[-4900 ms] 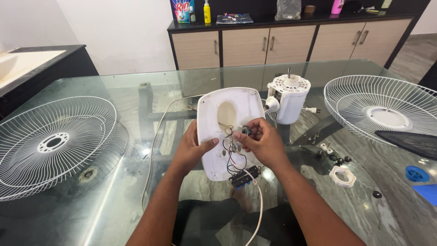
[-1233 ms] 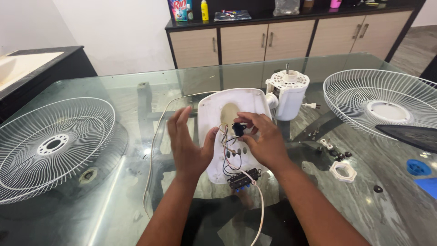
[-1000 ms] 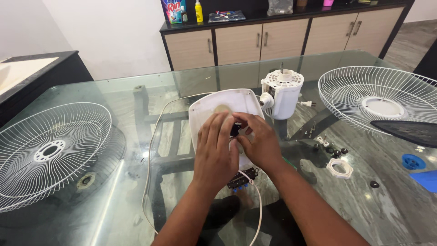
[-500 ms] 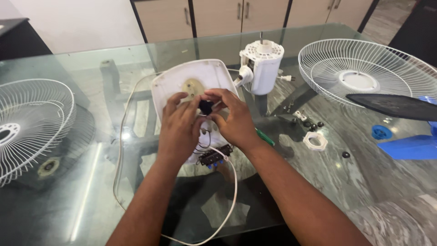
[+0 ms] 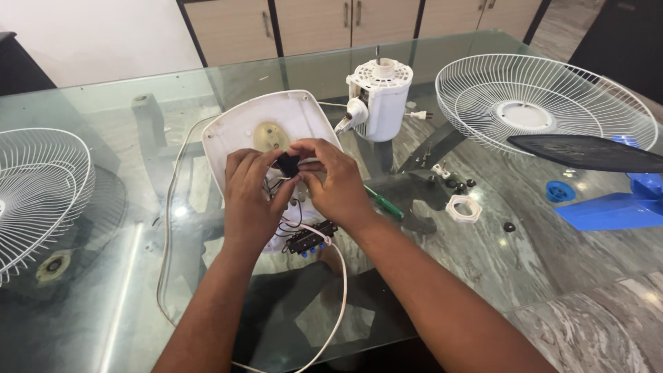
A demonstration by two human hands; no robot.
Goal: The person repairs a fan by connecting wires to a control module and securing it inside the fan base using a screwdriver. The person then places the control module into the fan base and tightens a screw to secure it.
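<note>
Glass forms the table [image 5: 110, 290] under your hands, smooth and see-through, so small parts will slide on it. Far to the left of your left hand lies a white wire fan guard [image 5: 34, 193], flat and well apart from the work.

Your left hand [image 5: 252, 200] curls partly closed, thumb and fingertips pinching a small black component [image 5: 288, 164], probably a capacitor, with thin wires trailing from it. Your right hand [image 5: 335, 183] meets it from the other side, fingers bent around the same piece, so both hands share one grip. It sits between your fingertips, just above the white plastic fan base [image 5: 269, 124], which lies upturned on the glass.

Judging by its look, the component is light and rigid, while its thin leads bend and could pull loose; grip the black body itself, not the wires. Just below your hands a black switch block [image 5: 311, 238] with blue buttons hangs on those wires, and a white power cord [image 5: 331, 311] loops toward you.

Beyond your right hand stands the white fan motor [image 5: 380, 90]. Right of your right wrist lies a green-handled screwdriver [image 5: 383, 204], then a white plastic ring nut [image 5: 463, 207] and dark screws [image 5: 459, 185]. Farther right rest a second wire guard [image 5: 545, 103] and blue plastic parts [image 5: 608, 207].
</note>
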